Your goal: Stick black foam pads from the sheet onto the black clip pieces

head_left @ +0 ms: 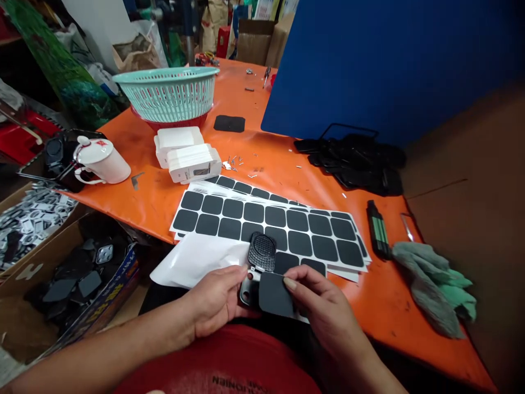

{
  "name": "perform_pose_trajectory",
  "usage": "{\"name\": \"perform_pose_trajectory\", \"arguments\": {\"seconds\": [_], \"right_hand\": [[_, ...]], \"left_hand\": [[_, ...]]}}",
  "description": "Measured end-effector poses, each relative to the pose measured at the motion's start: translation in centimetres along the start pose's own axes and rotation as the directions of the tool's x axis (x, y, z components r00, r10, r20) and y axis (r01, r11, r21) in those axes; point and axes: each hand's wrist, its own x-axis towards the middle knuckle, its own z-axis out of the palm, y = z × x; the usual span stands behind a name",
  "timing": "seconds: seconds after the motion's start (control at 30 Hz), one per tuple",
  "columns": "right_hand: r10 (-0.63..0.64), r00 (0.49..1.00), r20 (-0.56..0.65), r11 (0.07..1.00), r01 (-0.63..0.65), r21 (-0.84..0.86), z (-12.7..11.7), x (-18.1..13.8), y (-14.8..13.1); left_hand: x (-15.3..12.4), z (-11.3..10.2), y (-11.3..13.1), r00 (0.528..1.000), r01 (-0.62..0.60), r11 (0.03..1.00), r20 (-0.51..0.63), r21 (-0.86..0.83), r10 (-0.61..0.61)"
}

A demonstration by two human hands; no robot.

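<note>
Dark square pad [275,294] in view?

"Yes, low centre on my feed. Left to right, I have: open carton [12,306] of dark parts [90,284], white lidded mug [106,162], mint basket [172,94], white boxes [194,163] on the orange bench [262,154]."

"Next?"

"Sheets of dark squares [264,213], lying flat. In front, left hand [215,298], thumb and fingers pinching a black holder [251,287]."

"And the pad?"

"Over the holder's right side, its right edge pinched by the right hand [324,298]. I can't tell if pad and holder touch."

"Right end?"

"Black pile [361,164], green-and-black tool [379,230], then a grey-green cloth [430,284]."
</note>
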Motion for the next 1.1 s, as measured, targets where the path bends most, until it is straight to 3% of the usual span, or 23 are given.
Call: {"name": "perform_pose_trajectory", "arguments": {"seconds": [0.17,1.1], "right_hand": [[0.064,0.998,-0.018,0.998,-0.064,0.003,1.0,-0.6,1.2],[0.049,0.998,-0.048,0.996,-0.052,-0.069,1.4,-0.1,1.9]], "left_hand": [[-0.1,0.3,0.1,0.992,0.076,0.995,0.106,-0.058,-0.070],[-0.2,0.2,-0.6,0.995,0.049,0.998,0.089,-0.048,-0.045]]}}
